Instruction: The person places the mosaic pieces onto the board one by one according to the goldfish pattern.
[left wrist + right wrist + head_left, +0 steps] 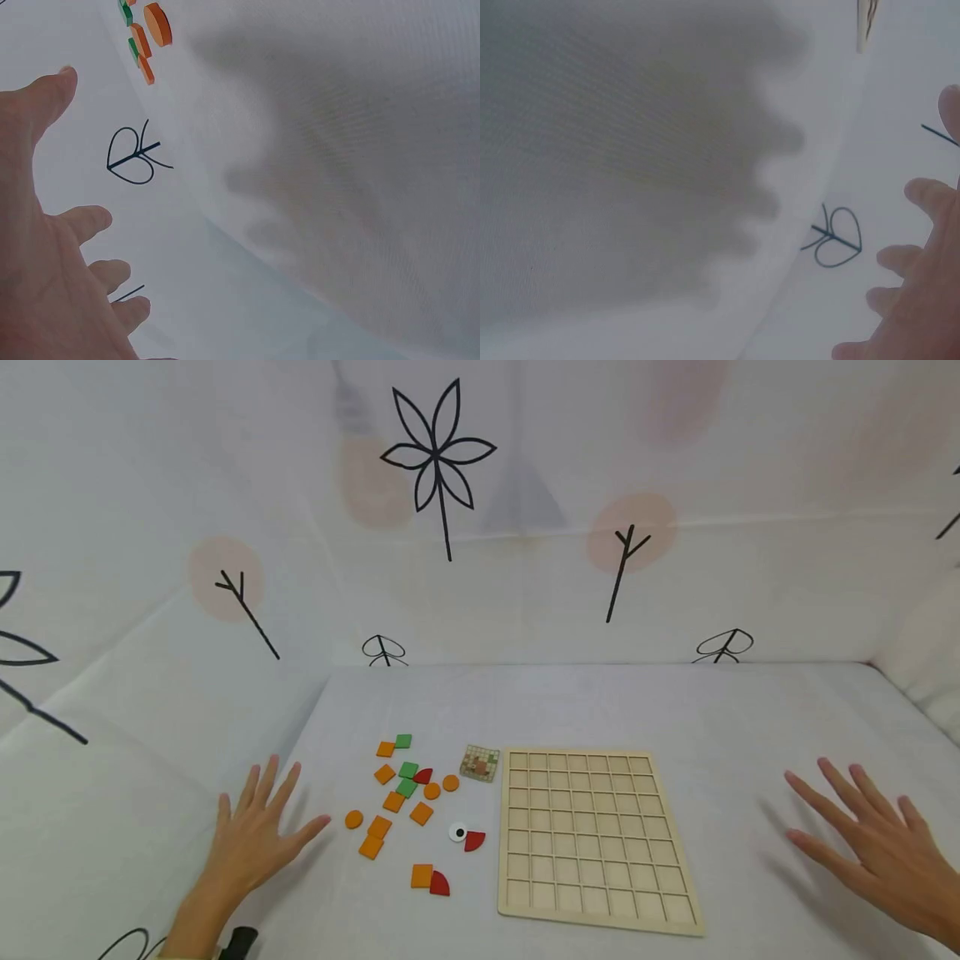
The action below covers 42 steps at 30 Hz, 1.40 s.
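My left hand (258,835) hovers at the left of the table with its fingers spread, holding nothing. The closest piece to it is an orange disc (354,819). My right hand (873,852) is likewise spread and bare above the table's right side, apart from everything. Between them lies a pale wooden grid board (596,838) with bare square cells. Left of the board are scattered orange squares (422,813), green squares (403,741), red quarter-circles (474,841) and a white disc with a black dot (457,832). A small patterned card (480,762) touches or nearly touches the board's upper left corner.
White cloth covers the table (750,718). Behind and at the left hangs a white curtain (525,593) printed with plant drawings. A dark object (240,941) shows beside the left wrist. Shadows of both hands fall on the cloth.
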{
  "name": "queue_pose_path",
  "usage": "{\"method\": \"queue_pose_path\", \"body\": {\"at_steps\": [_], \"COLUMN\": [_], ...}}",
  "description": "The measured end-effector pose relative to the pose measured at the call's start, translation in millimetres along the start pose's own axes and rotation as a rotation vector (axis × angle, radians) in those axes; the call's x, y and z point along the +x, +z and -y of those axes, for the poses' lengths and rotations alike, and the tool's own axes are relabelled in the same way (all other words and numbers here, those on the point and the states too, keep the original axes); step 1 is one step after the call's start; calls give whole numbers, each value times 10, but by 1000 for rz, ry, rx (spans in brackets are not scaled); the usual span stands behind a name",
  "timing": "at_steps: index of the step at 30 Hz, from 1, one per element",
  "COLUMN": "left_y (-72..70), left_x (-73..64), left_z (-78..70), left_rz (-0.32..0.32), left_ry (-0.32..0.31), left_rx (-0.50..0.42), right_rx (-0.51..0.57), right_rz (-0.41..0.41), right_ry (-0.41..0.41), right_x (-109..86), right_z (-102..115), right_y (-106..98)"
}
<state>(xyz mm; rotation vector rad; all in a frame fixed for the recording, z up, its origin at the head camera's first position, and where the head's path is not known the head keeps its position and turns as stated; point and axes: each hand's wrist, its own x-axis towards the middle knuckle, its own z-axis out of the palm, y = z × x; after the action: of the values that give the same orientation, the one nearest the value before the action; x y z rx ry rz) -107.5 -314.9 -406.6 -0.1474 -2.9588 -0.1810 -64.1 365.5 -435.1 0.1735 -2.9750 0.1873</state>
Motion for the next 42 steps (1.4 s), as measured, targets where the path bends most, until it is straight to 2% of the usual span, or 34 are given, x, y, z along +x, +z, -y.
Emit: {"method": "queue_pose_path", "body": {"at_steps": [4, 8, 13, 21, 28, 32, 38, 42], "left_y": [2, 10, 9, 12, 63, 107, 193, 267], "left_x": [-8, -23, -43, -54, -137, -183, -195, -148], "left_z": [0, 13, 16, -60, -117, -152, -247, -318], "left_rz": [14, 0, -5, 48, 30, 43, 116, 120], "left_ry": [-8, -1, 2, -3, 42, 61, 29, 55], "left_rx": [-8, -24, -32, -54, -137, -188, -264, -347], "right_rx": [-2, 3, 25, 146, 305, 314, 341, 359], "right_rz": [-6, -32, -58, -53, -28, -25, -85, -68], "right_ry": [-4, -35, -94, -229, -353, -414, -579, -612], "right_x": [26, 68, 95, 141, 146, 177, 266, 291], "right_z": [-10, -7, 57, 295, 600, 728, 814, 823], "right_y": [-11, -45, -103, -137, 8, 124, 292, 332]}}
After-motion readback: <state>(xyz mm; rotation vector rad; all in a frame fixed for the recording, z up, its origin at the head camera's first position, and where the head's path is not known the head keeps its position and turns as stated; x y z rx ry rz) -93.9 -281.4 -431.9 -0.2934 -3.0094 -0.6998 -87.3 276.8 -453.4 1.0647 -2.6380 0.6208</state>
